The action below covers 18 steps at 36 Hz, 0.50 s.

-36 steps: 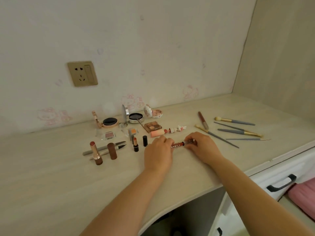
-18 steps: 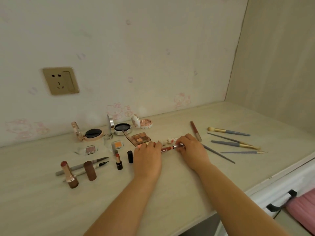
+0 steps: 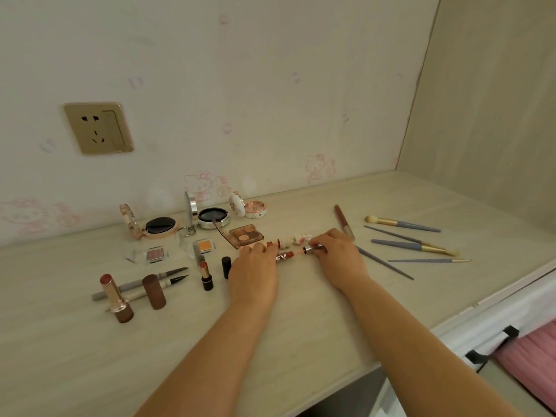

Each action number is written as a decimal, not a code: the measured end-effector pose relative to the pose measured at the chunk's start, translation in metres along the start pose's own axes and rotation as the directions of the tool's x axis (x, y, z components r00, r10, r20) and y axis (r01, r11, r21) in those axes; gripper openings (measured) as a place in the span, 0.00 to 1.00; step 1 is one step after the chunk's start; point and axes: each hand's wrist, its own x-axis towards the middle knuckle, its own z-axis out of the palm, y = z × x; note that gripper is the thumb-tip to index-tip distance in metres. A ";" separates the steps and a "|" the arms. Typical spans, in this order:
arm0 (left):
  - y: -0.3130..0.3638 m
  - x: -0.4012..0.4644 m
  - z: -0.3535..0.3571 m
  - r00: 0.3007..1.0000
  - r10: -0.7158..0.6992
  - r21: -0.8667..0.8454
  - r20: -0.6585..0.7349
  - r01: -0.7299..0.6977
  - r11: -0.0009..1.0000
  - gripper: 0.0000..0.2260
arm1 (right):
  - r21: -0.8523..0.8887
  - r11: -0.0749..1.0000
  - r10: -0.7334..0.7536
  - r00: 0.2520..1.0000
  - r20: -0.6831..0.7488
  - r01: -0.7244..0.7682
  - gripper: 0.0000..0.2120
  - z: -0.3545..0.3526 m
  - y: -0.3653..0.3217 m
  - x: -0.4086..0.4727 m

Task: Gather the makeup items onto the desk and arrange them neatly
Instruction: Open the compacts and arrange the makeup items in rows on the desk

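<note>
On desk (image 3: 301, 311), lip gloss (image 3: 289, 256) between hands

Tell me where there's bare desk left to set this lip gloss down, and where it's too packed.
Bare desk lies along the front edge, between the forearms and right of the right hand, before the grey brushes. The far right corner behind the brushes is bare too. It is crowded left of the left hand: lipsticks, eyeliners, palettes and compacts toward the wall.
</note>
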 end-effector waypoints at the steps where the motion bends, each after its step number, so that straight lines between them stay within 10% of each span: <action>1: 0.000 0.000 0.000 1.000 -0.001 -0.007 -0.006 0.001 1.000 0.17 | -0.001 1.000 0.001 1.000 0.002 -0.001 0.11 0.000 0.000 0.000; 18: -0.001 0.001 0.001 1.000 0.003 -0.067 -0.015 -0.004 0.998 0.15 | -0.001 1.000 -0.001 1.000 0.009 0.001 0.12 -0.004 -0.002 -0.001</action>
